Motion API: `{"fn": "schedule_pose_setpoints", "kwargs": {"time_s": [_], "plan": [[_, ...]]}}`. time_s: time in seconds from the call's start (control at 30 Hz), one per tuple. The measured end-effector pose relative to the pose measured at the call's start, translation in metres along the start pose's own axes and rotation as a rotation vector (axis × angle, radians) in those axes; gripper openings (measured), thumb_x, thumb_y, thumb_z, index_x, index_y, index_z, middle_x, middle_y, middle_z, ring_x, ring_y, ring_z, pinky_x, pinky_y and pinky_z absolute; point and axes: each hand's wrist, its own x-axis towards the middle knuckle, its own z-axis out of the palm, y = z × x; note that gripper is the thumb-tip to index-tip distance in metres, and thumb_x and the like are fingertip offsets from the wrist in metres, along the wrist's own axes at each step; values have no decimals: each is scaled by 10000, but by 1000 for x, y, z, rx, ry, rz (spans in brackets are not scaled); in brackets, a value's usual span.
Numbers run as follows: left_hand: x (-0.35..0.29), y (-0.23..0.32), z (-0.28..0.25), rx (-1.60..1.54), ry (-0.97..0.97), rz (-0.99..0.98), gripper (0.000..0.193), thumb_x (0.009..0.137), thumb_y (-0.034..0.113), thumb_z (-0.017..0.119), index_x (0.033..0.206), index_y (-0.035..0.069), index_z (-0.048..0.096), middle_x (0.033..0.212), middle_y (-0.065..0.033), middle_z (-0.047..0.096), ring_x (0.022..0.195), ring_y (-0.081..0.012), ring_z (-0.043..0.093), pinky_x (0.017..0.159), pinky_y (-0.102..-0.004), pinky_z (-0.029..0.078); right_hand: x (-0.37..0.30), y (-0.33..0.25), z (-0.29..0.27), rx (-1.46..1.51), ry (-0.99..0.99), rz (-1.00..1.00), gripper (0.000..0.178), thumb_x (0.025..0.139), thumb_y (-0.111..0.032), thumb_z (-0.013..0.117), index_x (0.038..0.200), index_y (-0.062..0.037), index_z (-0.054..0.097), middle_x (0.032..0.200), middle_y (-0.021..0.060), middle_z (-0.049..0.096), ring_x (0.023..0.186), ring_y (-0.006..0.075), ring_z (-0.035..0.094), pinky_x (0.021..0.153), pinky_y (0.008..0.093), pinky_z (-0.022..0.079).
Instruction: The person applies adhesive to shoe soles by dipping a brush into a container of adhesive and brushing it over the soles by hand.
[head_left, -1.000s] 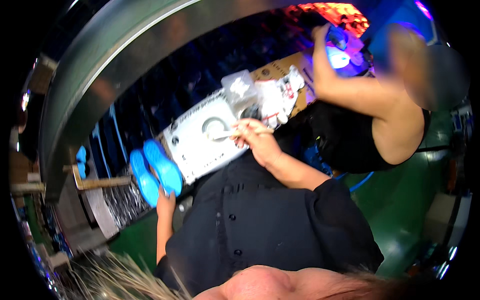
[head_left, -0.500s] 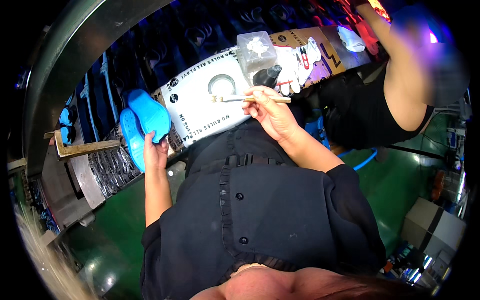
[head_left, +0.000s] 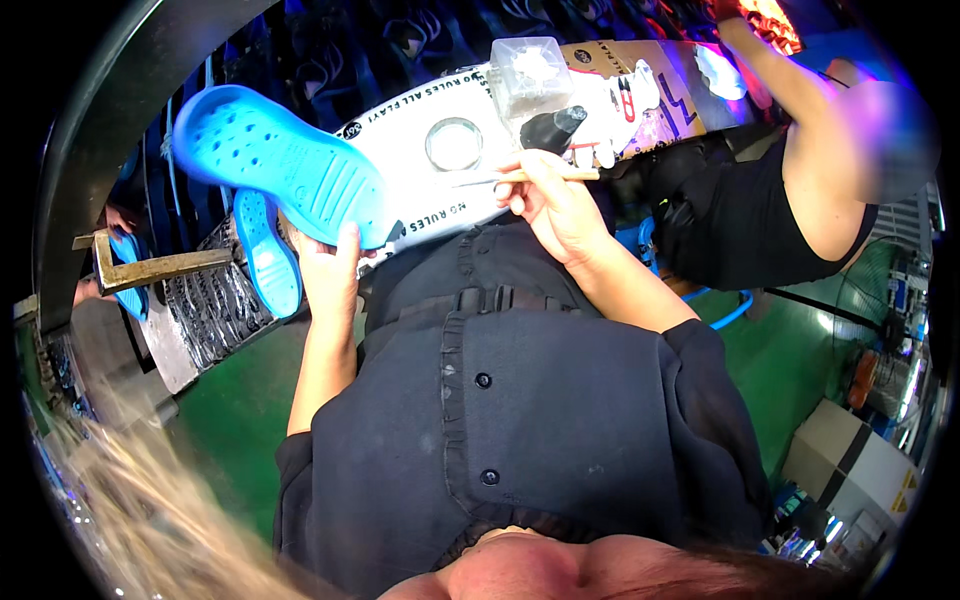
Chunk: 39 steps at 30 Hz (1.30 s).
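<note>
Blue shoe sole (head_left: 285,165), gripped at its heel by the left hand (head_left: 335,275), was raised before the bench; the right hand (head_left: 555,205) pinched a thin brush (head_left: 530,177) beside the glue dish (head_left: 454,143). Steady sole support would favour even strokes.

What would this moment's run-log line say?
left hand: holds blue shoe sole | right hand: holds thin wooden stick | near: round tin
</note>
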Motion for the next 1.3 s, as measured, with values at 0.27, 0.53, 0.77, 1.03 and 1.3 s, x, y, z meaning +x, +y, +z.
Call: {"fn": "schedule_pose_setpoints", "kwargs": {"time_s": [0.27, 0.53, 0.77, 1.03, 1.3], "plan": [[2, 7, 16, 249, 82, 224, 391, 742, 120, 623, 1066, -35, 469, 997, -140, 555, 909, -211, 543, 837, -311, 412, -4, -8, 11, -498, -76, -237, 202, 879, -166, 520, 872, 21, 594, 742, 76, 602, 654, 110, 559, 575, 204, 419], [-2, 11, 25, 165, 16, 376, 350, 730, 56, 618, 1041, -34, 484, 967, -124, 560, 875, -189, 550, 804, -293, 424, 7, -2, 20, -1039, -239, -834, 70, 770, -46, 597, 773, 15, 631, 737, 81, 632, 639, 191, 599, 562, 272, 447], [2, 4, 24, 248, 99, 520, 372, 665, 9, 641, 999, -50, 489, 908, -121, 555, 802, -200, 553, 755, -301, 433, 8, -3, 11, -1125, -233, -894, 74, 737, -76, 621, 766, -10, 637, 753, 76, 641, 642, 201, 612, 546, 291, 441], [0, 6, 27, 207, 2, 476, 327, 641, -26, 620, 946, -58, 506, 853, -116, 572, 779, -187, 570, 716, -288, 453, 7, -9, 25, -1076, -240, -806, 72, 743, -93, 615, 717, -30, 639, 718, 68, 632, 617, 201, 595, 552, 291, 434], [3, -9, 20, 275, 12, 591, 431, 629, -27, 625, 1028, -56, 464, 910, -131, 556, 797, -192, 567, 721, -294, 457, 6, -6, 18, -1134, -181, -897, 59, 715, -98, 638, 688, -46, 630, 679, 49, 623, 586, 192, 584, 544, 292, 427]]}}
